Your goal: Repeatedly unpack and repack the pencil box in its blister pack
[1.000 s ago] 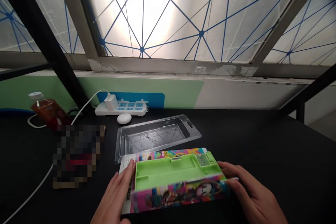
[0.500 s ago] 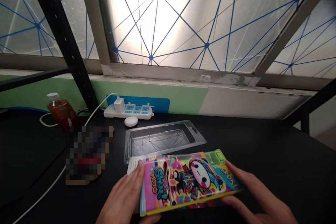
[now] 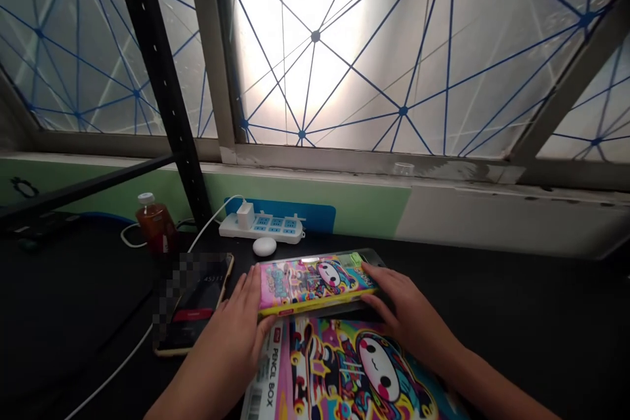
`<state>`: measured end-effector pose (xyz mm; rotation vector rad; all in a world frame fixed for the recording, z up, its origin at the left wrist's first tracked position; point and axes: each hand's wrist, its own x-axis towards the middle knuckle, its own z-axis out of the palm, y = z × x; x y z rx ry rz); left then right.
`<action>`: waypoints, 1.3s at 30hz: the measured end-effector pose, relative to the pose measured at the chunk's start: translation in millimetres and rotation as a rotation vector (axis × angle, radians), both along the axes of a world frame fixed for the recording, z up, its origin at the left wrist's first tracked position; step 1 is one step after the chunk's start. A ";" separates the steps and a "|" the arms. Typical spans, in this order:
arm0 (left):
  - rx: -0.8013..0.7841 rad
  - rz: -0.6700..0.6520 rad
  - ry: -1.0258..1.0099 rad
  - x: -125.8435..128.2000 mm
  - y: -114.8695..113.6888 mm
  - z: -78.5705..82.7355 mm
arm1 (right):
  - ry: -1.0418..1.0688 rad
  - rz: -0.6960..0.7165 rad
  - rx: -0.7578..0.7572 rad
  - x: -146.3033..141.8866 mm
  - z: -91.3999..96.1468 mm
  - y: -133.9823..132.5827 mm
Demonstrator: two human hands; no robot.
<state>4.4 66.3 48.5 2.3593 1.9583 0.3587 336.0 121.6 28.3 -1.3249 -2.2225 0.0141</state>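
Pink glossy plastic pencil box: flat, rectangular, cartoon-printed, lying over a clear plastic blister tray that it mostly hides.
Left hand: fingers against the box's left end.
Right hand: fingers on its right end; hands apart, grip hard to judge.
Printed card sleeve: glossy, cut off by the frame's bottom edge.
Dark phone: partly pixelated, just beside the left hand.

Pencil box: cartoon-printed, shut, lying flat | clear plastic tray: beneath it
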 end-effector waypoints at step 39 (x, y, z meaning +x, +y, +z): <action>-0.175 -0.302 0.098 50.9 45.7 6.9 | -0.203 0.051 0.049 -24.3 -15.9 -46.2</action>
